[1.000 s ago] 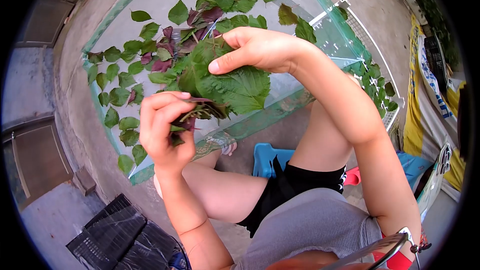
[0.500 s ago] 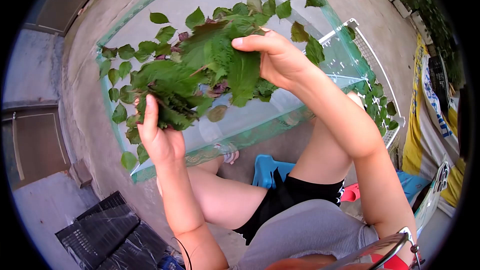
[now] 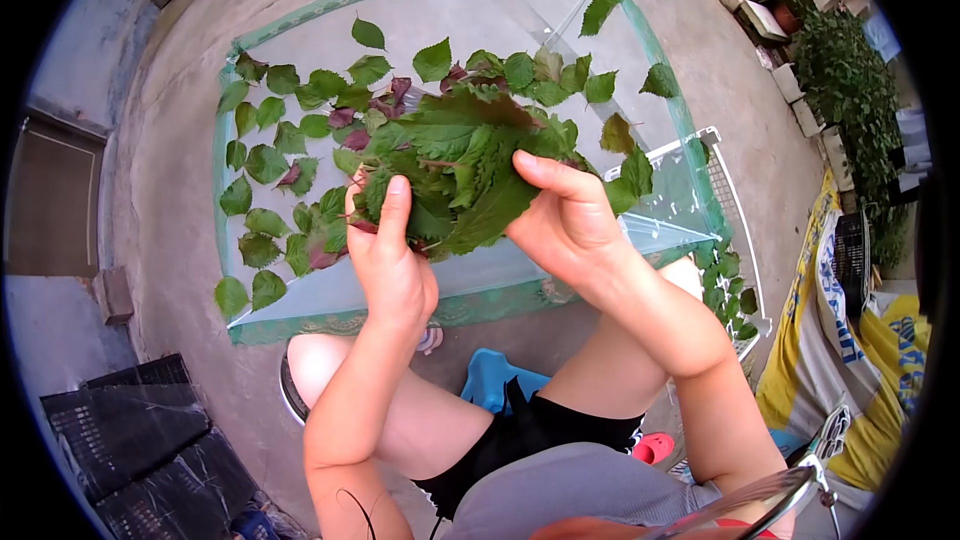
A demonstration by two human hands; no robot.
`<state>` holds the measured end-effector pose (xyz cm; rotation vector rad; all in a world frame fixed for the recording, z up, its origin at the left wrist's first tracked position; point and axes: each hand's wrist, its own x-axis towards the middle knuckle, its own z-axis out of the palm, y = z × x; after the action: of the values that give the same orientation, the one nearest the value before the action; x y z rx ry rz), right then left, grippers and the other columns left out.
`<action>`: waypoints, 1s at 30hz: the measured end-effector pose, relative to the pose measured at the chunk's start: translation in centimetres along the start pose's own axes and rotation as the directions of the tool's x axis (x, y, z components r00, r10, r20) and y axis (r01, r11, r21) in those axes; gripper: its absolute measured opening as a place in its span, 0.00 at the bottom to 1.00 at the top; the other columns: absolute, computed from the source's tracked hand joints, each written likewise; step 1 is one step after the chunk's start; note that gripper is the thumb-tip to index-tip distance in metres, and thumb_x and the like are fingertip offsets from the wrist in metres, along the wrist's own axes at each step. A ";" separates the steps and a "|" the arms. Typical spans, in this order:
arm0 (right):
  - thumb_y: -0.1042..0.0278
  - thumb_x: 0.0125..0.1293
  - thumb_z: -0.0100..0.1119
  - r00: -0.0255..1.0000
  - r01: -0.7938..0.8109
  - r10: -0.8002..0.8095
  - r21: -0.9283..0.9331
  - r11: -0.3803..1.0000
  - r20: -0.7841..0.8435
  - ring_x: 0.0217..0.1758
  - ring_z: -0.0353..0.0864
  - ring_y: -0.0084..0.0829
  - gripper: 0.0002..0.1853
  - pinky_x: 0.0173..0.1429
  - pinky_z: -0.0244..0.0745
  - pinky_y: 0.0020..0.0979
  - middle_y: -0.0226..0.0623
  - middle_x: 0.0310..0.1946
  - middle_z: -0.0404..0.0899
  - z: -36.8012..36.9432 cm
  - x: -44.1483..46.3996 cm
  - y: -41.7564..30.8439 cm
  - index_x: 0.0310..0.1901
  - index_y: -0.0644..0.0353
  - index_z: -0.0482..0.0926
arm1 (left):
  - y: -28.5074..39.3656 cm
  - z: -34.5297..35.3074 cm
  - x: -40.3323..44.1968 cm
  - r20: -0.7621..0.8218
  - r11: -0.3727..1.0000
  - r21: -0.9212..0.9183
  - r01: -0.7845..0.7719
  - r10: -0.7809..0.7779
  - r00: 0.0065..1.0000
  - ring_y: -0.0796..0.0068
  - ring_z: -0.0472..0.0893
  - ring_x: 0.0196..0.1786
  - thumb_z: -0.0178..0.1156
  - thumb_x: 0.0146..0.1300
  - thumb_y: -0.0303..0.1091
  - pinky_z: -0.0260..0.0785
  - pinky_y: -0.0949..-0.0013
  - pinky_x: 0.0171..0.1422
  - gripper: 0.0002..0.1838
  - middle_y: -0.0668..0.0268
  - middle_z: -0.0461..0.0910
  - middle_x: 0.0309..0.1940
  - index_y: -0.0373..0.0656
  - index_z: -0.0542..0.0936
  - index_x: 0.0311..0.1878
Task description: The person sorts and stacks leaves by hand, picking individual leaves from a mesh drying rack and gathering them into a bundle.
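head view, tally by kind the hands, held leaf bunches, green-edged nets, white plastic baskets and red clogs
hands: 2, left hand and right hand
held leaf bunch: 1
green-edged net: 1
white plastic basket: 1
red clog: 1
total: 6

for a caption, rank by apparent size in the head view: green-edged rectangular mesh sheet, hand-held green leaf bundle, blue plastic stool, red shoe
Mesh sheet, by far
Leaf bundle, likely enlarged by nearness to the camera
Blue stool, partly hidden
Red shoe
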<state>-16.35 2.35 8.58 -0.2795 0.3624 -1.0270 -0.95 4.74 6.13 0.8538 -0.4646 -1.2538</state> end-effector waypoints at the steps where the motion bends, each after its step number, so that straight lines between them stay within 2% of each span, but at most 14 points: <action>1: 0.68 0.64 0.59 1.000 -0.007 0.007 -0.008 1.000 0.000 0.62 0.72 0.34 0.24 0.70 0.60 0.39 0.39 0.57 0.76 0.0 0.0 0.2 0.60 0.67 0.70 | -0.1 -0.1 0.0 0.021 1.000 0.004 -0.003 0.003 1.000 0.71 0.74 0.57 0.58 0.67 0.27 0.67 0.65 0.63 0.22 0.63 0.74 0.57 0.41 0.67 0.63; 3: 0.68 0.64 0.61 0.998 0.045 -0.050 -0.089 0.995 -0.046 0.61 0.73 0.32 0.24 0.69 0.62 0.38 0.37 0.57 0.75 -0.1 0.0 0.5 0.61 0.64 0.70 | -0.1 -0.1 0.0 0.038 1.000 -0.001 -0.003 0.003 0.999 0.71 0.73 0.58 0.59 0.66 0.26 0.66 0.65 0.64 0.24 0.62 0.73 0.58 0.41 0.66 0.65; 6: 0.69 0.64 0.61 0.993 0.039 -0.061 -0.206 0.978 -0.101 0.61 0.73 0.30 0.24 0.67 0.64 0.39 0.35 0.56 0.76 0.1 -0.3 0.4 0.61 0.61 0.69 | 0.6 0.1 0.4 0.031 0.991 0.066 -0.117 0.116 0.993 0.71 0.70 0.61 0.60 0.62 0.20 0.62 0.66 0.67 0.34 0.61 0.67 0.63 0.44 0.59 0.70; 9: 0.70 0.64 0.62 0.988 0.088 -0.114 -0.222 0.971 -0.103 0.58 0.76 0.32 0.24 0.64 0.70 0.38 0.37 0.55 0.77 0.2 -0.3 0.4 0.60 0.63 0.69 | 1.2 -0.3 1.2 0.080 0.878 0.322 -0.354 0.347 0.935 0.71 0.68 0.62 0.56 0.64 0.20 0.64 0.66 0.66 0.33 0.62 0.62 0.65 0.48 0.59 0.71; 11: 0.73 0.63 0.62 0.986 0.098 -0.124 -0.222 0.970 -0.107 0.56 0.79 0.32 0.23 0.59 0.77 0.37 0.39 0.53 0.78 0.3 -0.4 0.3 0.59 0.64 0.70 | 1.6 0.0 0.9 0.089 0.885 0.297 -0.357 0.347 0.934 0.72 0.68 0.62 0.56 0.64 0.19 0.63 0.67 0.66 0.32 0.63 0.62 0.65 0.48 0.60 0.70; 13: 0.73 0.63 0.62 0.988 0.079 -0.108 -0.239 0.968 -0.111 0.55 0.78 0.30 0.22 0.58 0.76 0.35 0.37 0.53 0.78 -0.1 -0.5 0.4 0.58 0.62 0.71 | 1.5 -0.2 0.7 0.095 0.889 0.281 -0.361 0.349 0.932 0.73 0.68 0.62 0.55 0.64 0.19 0.63 0.68 0.66 0.32 0.64 0.61 0.65 0.47 0.60 0.70; 16: 0.72 0.62 0.61 0.990 0.040 -0.072 -0.243 0.969 -0.123 0.54 0.78 0.28 0.21 0.57 0.75 0.34 0.35 0.52 0.79 -0.1 -0.5 0.7 0.57 0.60 0.72 | 0.4 -1.3 1.1 0.157 0.836 0.356 -0.418 0.387 0.909 0.76 0.72 0.57 0.52 0.67 0.20 0.66 0.70 0.63 0.22 0.65 0.70 0.58 0.41 0.66 0.63; 17: 0.72 0.62 0.61 0.989 0.027 -0.059 -0.231 0.973 -0.134 0.54 0.78 0.28 0.21 0.57 0.74 0.34 0.35 0.51 0.79 -0.1 -0.5 0.9 0.57 0.60 0.72 | 0.4 -1.2 1.0 0.129 0.865 0.340 -0.369 0.345 0.930 0.83 0.72 0.50 0.54 0.67 0.21 0.66 0.77 0.55 0.16 0.68 0.73 0.52 0.40 0.71 0.57; 18: 0.72 0.62 0.61 0.990 0.019 -0.051 -0.232 0.973 -0.134 0.54 0.78 0.28 0.21 0.57 0.74 0.34 0.35 0.51 0.79 0.1 -0.6 1.0 0.57 0.60 0.72 | 0.4 -1.2 0.9 0.123 0.910 0.273 -0.311 0.288 0.950 0.84 0.73 0.48 0.53 0.67 0.20 0.66 0.78 0.54 0.15 0.68 0.74 0.51 0.38 0.72 0.56; 20: 0.74 0.63 0.60 0.993 0.020 -0.041 -0.178 0.984 -0.112 0.53 0.79 0.31 0.21 0.56 0.77 0.35 0.38 0.52 0.78 0.6 -0.8 1.2 0.57 0.62 0.71 | 0.1 -1.3 1.1 0.125 0.920 0.260 -0.294 0.269 0.955 0.83 0.73 0.48 0.51 0.68 0.20 0.66 0.78 0.54 0.14 0.68 0.74 0.50 0.38 0.72 0.56; 24: 0.74 0.62 0.61 0.991 0.019 -0.049 -0.236 0.972 -0.121 0.55 0.78 0.31 0.21 0.58 0.75 0.35 0.37 0.53 0.77 0.2 -1.0 1.3 0.58 0.61 0.71 | 0.3 -0.6 0.9 0.144 0.912 0.259 -0.318 0.289 0.946 0.83 0.73 0.48 0.50 0.69 0.21 0.66 0.78 0.55 0.14 0.68 0.74 0.50 0.38 0.71 0.57; 26: 0.74 0.62 0.61 0.973 0.125 -0.182 -0.345 0.930 -0.138 0.58 0.76 0.31 0.23 0.60 0.72 0.36 0.37 0.54 0.77 0.2 -0.8 1.7 0.59 0.61 0.71 | 0.5 -0.2 0.7 0.129 0.949 0.139 -0.282 0.265 0.956 0.82 0.73 0.49 0.52 0.69 0.23 0.66 0.77 0.56 0.14 0.68 0.74 0.50 0.38 0.71 0.58; 27: 0.74 0.62 0.61 0.974 0.124 -0.181 -0.345 0.930 -0.139 0.58 0.76 0.31 0.23 0.60 0.72 0.36 0.37 0.54 0.77 0.3 -0.8 1.8 0.59 0.61 0.71 | 0.7 -0.1 0.6 0.128 0.949 0.139 -0.281 0.265 0.956 0.82 0.73 0.49 0.52 0.69 0.23 0.66 0.77 0.56 0.14 0.68 0.74 0.50 0.38 0.71 0.58; 30: 0.76 0.59 0.64 0.970 0.148 -0.205 -0.348 0.926 -0.134 0.55 0.76 0.26 0.24 0.61 0.70 0.32 0.34 0.52 0.78 0.5 -0.6 2.1 0.58 0.60 0.70 | 1.0 -0.1 0.6 0.108 0.989 0.009 -0.146 0.144 0.984 0.81 0.73 0.49 0.55 0.69 0.28 0.66 0.76 0.56 0.15 0.68 0.74 0.50 0.39 0.71 0.58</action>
<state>-14.77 3.94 8.35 -0.5429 0.6784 -1.1696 -0.13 4.29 6.78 0.7551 -0.6138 -1.1660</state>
